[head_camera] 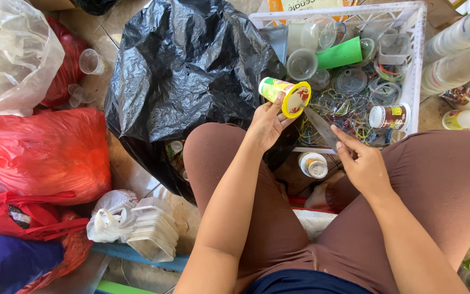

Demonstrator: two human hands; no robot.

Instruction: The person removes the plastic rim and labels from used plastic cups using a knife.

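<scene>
- A clear bag (12, 51) lies far left, with red bags (44, 155) below it and a blue one (12, 264) at the bottom corner.
- A stack of white trays (153, 231) sits beside a small white bag (110, 218) on the floor.
- A big black bag (186, 71) fills the middle, ahead of the left knee.
- The left hand (267, 125) grasps a cup (285, 95) with a yellow rim, held on its side above the black bag's edge, mouth toward the right.
- The right hand (363, 166) is clenched on a knife (322, 128), blade pointing up at the cup; whether the tip touches it I cannot tell.
- A white crate (417, 65) behind holds clear lids, rings and a green piece (339, 53).
- A small bottle (390, 116) lies in the crate's near corner; another bottle (468, 118) lies right of it.
</scene>
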